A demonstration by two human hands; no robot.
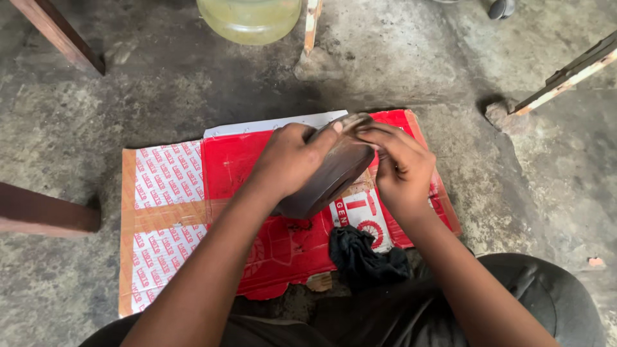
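My left hand [289,157] grips the outside of a dark, round metal drum-like part [331,177], holding it tilted above a flattened red and white cardboard sheet [180,193]. My right hand [402,167] is at the part's upper rim, fingers pinched against its edge; whether they hold anything small I cannot tell. The inside of the part is hidden from me.
A black rag [363,257] lies on the cardboard by my knee. A yellowish translucent plastic container [250,19] stands at the top. Wooden legs [58,32] and a wooden beam [38,212] are on the left, a slanted wooden bar [572,74] on the right, all on a concrete floor [546,167].
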